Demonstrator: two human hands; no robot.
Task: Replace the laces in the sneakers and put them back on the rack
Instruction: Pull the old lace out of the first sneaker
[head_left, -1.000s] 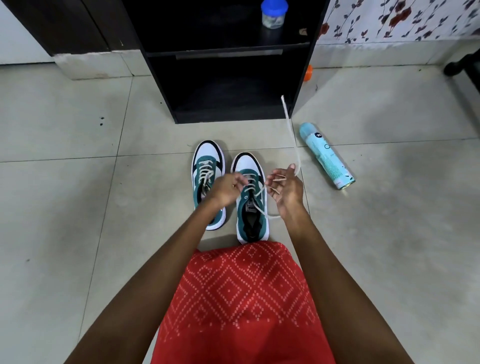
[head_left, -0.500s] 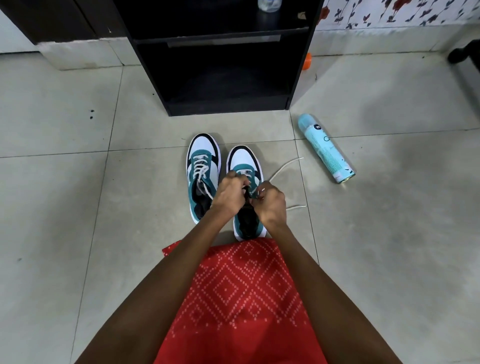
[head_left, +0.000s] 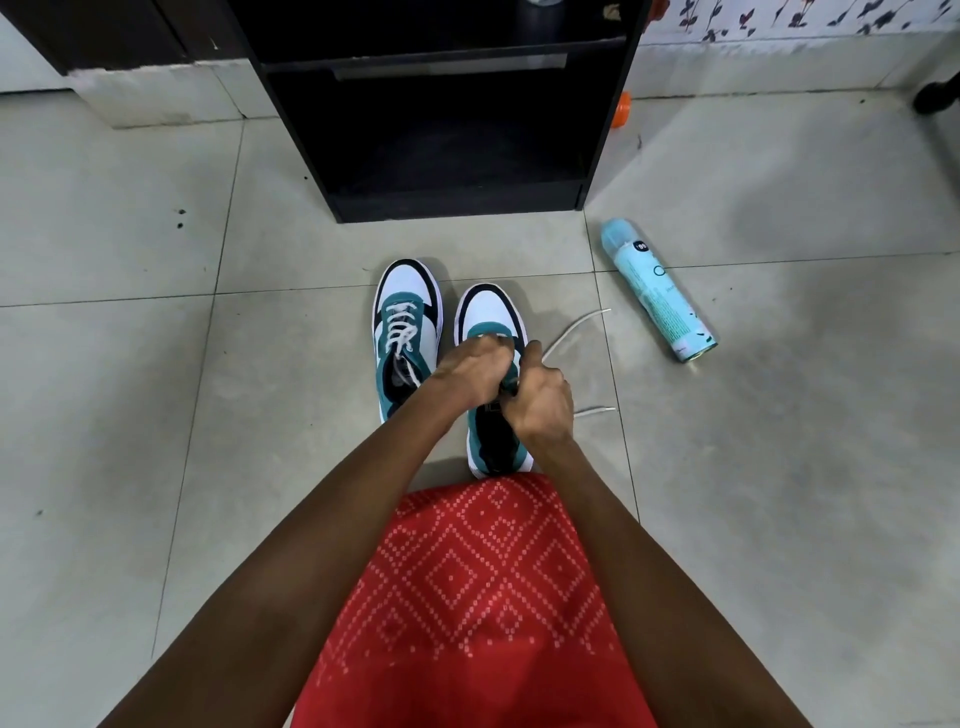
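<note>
- our left hand (head_left: 470, 371) curls over the eyelets; what it pinches we cannot tell
- our right hand (head_left: 543, 400) grips the white lace (head_left: 597, 411), ends trailing rightward
- teal-and-white sneaker (head_left: 488, 312) under both, beside its laced twin (head_left: 408, 291), before the black rack (head_left: 457, 208)

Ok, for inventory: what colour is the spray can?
The spray can is pale turquoise; head view.
</note>
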